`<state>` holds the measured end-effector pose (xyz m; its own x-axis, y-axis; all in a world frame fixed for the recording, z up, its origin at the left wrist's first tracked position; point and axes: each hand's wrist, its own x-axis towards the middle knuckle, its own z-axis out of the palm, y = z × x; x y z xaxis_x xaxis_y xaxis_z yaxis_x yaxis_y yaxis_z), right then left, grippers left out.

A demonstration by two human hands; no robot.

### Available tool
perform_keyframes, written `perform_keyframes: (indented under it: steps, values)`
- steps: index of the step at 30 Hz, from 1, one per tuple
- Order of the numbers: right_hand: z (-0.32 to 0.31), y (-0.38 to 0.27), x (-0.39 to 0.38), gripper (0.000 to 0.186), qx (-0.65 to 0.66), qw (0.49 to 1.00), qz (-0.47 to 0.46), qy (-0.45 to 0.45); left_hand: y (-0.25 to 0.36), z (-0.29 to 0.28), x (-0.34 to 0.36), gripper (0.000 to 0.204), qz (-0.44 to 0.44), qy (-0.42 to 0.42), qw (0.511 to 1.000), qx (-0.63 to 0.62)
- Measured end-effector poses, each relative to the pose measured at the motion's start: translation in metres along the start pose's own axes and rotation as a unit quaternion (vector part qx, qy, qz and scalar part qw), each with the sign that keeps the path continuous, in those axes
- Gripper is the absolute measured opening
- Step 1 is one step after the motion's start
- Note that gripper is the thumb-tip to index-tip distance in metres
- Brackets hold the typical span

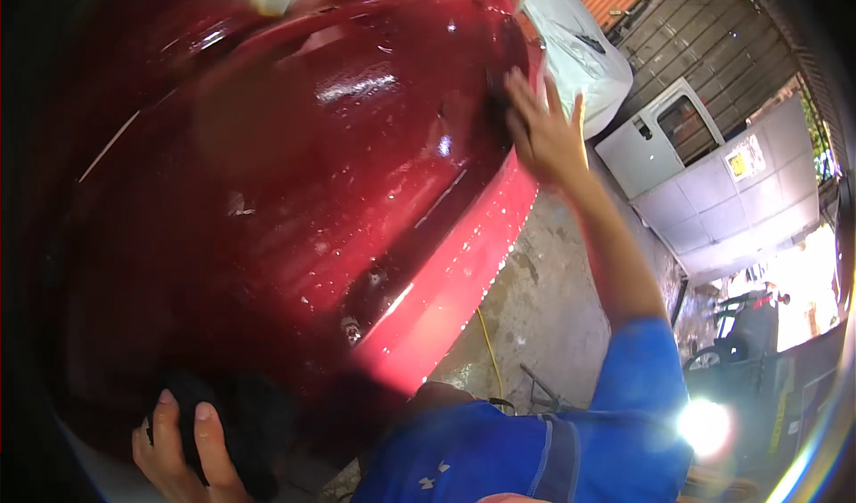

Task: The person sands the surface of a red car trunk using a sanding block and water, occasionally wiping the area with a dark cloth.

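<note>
A glossy red car body panel (267,146) fills the left and middle of the head view. Water drops and wet streaks cover it, and drops hang along its right edge. At that edge, toward the far end, my right hand (544,137) lies against the panel with fingers stretched and apart. Beside its fingertips is a dark blurred patch; I cannot tell whether it is a pad or a reflection. Low at the left, my left hand (192,454) has its fingers bent over a black, soft-looking cloth (259,432) against the panel. Part of that cloth sinks into shadow.
A vehicle under a pale cover (580,48) stands beyond the panel. On the right, a loose white vehicle door (660,137) leans by a corrugated wall, next to pale panels (749,182). A yellow cord (490,347) crosses the wet concrete floor (553,280). Bright light glares at lower right.
</note>
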<state>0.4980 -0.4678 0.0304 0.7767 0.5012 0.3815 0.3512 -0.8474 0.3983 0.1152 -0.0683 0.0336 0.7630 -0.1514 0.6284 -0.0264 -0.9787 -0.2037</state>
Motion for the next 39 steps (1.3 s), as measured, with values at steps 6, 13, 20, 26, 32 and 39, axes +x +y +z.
perform_keyframes:
  steps: [6,13,20,26,32,39]
  values:
    - [0.01,-0.021,-0.014,0.059,0.06,0.998,0.009,-0.003,0.002,-0.007,-0.002,0.054,-0.004,-0.028,0.999,0.016]
    - [0.003,0.017,0.049,0.059,0.014,0.997,0.074,-0.002,0.01,0.003,0.003,0.054,0.005,0.032,0.999,-0.008]
    - [0.006,-0.024,-0.026,0.06,-0.013,0.999,0.016,0.028,0.014,0.01,0.0,0.052,-0.033,0.056,0.998,-0.001]
    - [0.005,-0.002,0.026,0.061,-0.069,0.997,0.028,-0.001,0.011,0.002,0.007,0.048,-0.008,0.056,0.998,-0.02]
    - [0.002,-0.016,0.002,0.06,0.074,0.997,0.014,0.033,0.017,0.005,0.014,0.046,-0.007,0.065,0.998,-0.018]
    - [-0.008,-0.069,-0.054,0.049,0.183,0.983,-0.031,-0.001,0.021,0.01,0.004,0.047,-0.038,0.053,0.998,-0.002]
